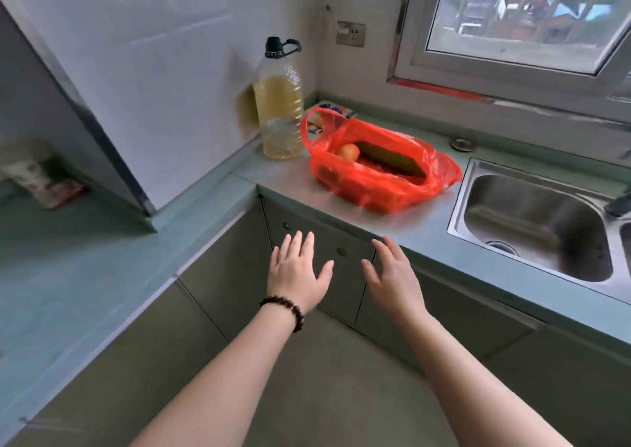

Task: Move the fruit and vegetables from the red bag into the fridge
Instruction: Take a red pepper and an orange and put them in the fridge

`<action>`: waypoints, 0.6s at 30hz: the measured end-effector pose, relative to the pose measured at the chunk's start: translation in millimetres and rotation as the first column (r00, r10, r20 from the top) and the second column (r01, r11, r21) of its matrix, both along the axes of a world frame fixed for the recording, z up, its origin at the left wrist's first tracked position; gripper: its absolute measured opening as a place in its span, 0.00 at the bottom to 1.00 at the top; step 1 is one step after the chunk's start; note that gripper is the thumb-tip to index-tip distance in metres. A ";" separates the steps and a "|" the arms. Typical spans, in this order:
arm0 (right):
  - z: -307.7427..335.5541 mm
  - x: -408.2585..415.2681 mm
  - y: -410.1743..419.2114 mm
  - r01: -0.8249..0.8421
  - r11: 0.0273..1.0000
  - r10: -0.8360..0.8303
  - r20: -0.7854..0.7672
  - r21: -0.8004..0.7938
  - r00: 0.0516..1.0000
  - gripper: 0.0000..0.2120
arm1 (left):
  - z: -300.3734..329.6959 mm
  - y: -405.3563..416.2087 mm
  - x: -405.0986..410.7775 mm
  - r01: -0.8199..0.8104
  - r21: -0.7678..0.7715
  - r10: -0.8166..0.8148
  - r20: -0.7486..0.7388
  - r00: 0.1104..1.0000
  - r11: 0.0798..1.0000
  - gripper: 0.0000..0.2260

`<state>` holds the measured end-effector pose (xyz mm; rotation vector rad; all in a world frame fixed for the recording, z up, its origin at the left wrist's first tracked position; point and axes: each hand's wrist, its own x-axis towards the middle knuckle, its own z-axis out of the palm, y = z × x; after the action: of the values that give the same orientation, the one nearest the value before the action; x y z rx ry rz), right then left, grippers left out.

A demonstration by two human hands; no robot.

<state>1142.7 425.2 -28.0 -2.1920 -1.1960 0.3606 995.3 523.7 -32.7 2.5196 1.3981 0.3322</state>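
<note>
Both hands, left hand (296, 269) and right hand (392, 276), hover with fingers apart and empty, near the crumpled red plastic bag (379, 170) on the pale green desk (426, 228), whose flimsy film could tip, spilling produce toward the steel sink (539, 221).

No text, label, brand, number or sign can be read anywhere in this view. The oil bottle (280, 105) on the counter bears no label on the side that shows. A printed packet (333, 109) behind the red bag (379, 170) carries coloured markings, but they are too blurred and too hidden to read. A patterned package (37, 177) at the left, beside the fridge (51, 105), also shows print that is too soft to make out. The wall socket (350, 33) shows no legible marking.
</note>
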 end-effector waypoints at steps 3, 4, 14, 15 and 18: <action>-0.1 19.1 28.9 0.047 0.999 -0.047 -0.007 -0.021 0.999 0.24 | 0.6 38.3 23.6 0.053 -0.016 -0.053 0.006 0.999 0.998 0.31; -0.8 27.7 36.7 0.069 0.997 -0.069 -0.013 -0.025 0.998 0.24 | -0.1 49.0 32.5 0.070 -0.021 -0.070 0.006 0.998 0.997 0.31; -11.2 147.1 134.6 0.207 0.978 -0.207 -0.015 0.028 0.978 0.23 | -12.6 156.4 148.1 0.210 -0.045 -0.209 0.018 0.978 0.977 0.31; -11.8 159.2 146.2 0.208 0.978 -0.208 -0.016 0.027 0.978 0.23 | -12.9 167.4 160.4 0.215 -0.044 -0.214 0.022 0.977 0.976 0.30; -12.6 190.3 176.6 0.191 0.981 -0.191 -0.014 0.022 0.982 0.22 | -12.7 201.2 194.4 0.214 -0.041 -0.214 0.016 0.977 0.976 0.30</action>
<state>1332.9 601.8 -40.6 -2.2581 -0.9684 0.2778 1189.7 724.9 -45.4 2.5977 1.1027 0.2719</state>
